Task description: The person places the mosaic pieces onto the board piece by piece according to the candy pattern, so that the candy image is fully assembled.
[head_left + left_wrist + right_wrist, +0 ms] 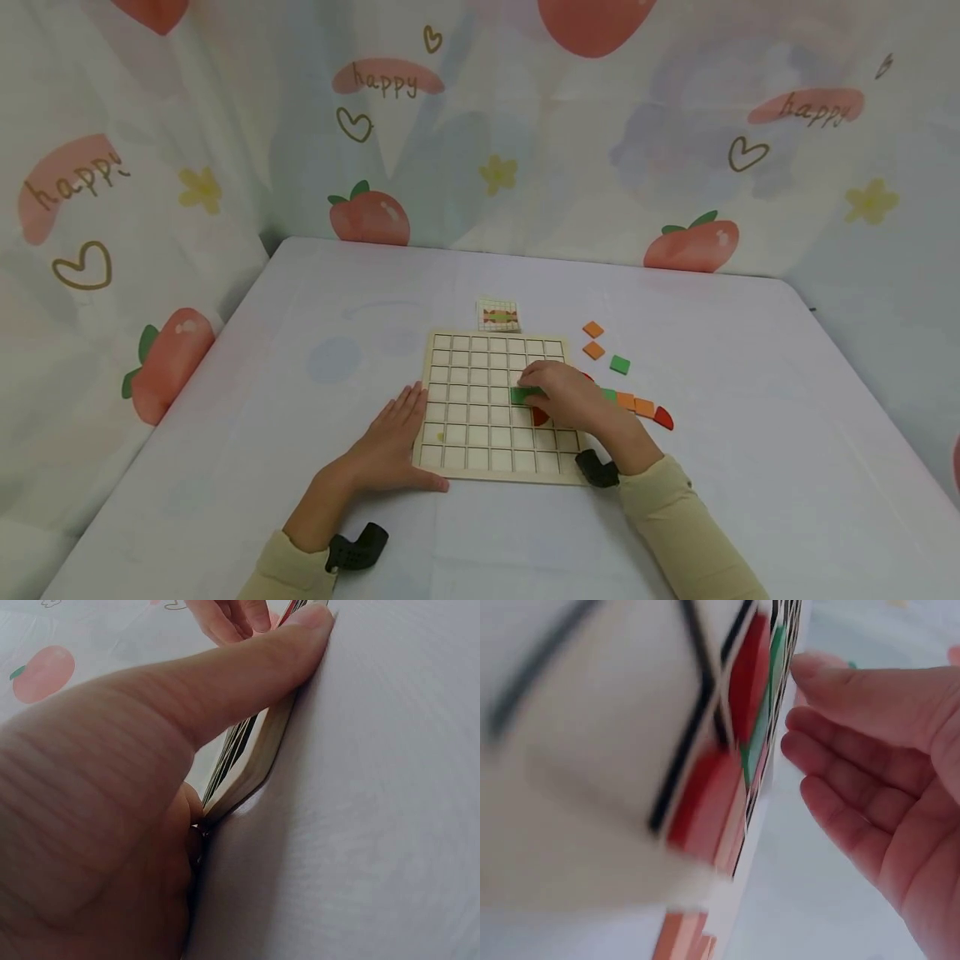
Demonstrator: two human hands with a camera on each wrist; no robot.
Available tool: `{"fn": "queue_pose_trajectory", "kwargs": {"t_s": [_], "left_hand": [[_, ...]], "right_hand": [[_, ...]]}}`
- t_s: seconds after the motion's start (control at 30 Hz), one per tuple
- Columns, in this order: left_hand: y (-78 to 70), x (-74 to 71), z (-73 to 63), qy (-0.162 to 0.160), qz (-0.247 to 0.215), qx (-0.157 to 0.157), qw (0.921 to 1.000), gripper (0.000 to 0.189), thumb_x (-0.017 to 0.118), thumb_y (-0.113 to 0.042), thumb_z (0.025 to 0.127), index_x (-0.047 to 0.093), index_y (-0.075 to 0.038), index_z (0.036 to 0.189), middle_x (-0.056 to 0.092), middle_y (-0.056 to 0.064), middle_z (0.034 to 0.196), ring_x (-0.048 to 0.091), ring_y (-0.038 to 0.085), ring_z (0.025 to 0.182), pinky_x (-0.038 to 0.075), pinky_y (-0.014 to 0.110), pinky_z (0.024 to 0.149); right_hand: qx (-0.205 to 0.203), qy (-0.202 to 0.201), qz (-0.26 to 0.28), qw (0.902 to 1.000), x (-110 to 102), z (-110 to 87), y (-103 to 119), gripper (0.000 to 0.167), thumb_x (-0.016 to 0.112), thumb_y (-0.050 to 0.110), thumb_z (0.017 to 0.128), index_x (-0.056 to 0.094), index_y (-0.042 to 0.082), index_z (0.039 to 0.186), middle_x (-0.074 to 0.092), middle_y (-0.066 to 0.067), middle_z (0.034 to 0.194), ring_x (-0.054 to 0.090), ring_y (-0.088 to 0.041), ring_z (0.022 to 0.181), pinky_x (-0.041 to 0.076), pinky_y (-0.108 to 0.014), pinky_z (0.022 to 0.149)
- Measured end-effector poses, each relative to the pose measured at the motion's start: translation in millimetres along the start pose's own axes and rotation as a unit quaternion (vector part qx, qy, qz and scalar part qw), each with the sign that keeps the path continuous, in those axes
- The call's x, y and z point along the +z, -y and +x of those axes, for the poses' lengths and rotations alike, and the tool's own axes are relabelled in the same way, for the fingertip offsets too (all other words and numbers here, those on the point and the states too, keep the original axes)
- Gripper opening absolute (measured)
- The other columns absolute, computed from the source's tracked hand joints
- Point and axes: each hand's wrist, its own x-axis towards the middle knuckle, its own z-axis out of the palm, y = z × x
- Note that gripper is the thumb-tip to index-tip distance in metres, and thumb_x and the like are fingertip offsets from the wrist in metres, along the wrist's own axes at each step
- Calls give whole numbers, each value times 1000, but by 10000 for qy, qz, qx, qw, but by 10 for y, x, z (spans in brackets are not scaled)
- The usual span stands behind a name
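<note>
A pale wooden grid board (pixel 478 436) lies flat on the table. My left hand (pixel 390 442) rests at its lower left corner, straight fingers along the left side and thumb along the near edge. Over the right part of the board is my right hand (pixel 573 400), its fingertips beside a green tile (pixel 519 396) set in the grid. In the right wrist view, no piece shows between the thumb and loosely bent fingers. A red piece (pixel 540 417) lies in the grid just below the green tile; the hand hides part of both.
A small pattern card (pixel 498 316) lies beyond the board's far edge. To the right are loose orange tiles (pixel 593 329), a green tile (pixel 620 364) and a row of pieces ending in a red rounded one (pixel 663 417). A printed curtain (pixel 540 125) stands behind the table.
</note>
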Motion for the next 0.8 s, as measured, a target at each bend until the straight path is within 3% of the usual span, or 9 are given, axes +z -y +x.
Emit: {"fn": "queue_pose_trajectory", "kwargs": {"t_s": [0.37,0.6,0.8], "left_hand": [[34,26,-2,-17,-5,4,10000,125,67,-68,64,3,2,145,-2,13,152,-5,22,138,4,41,109],[28,23,4,-11,17,-40,10000,126,67,-68,63,3,2,145,-2,13,152,-6,22,138,4,40,109],[36,33,14,11,92,-36,10000,126,66,-70,63,3,1,146,-3,12,152,-6,21,138,4,39,109]], "right_hand": [[784,-92,317,9964,-151,-53,-199,24,66,4,84,67,-2,107,61,-13,107,57,-27,99,49,-38,80],[762,-483,279,9955,-218,-124,-325,25,68,2,82,66,-7,105,62,-17,104,58,-32,98,48,-43,81],[1212,-456,396,9908,-241,-177,-422,27,66,2,83,65,-6,109,61,-18,108,55,-34,103,44,-46,86]]}}
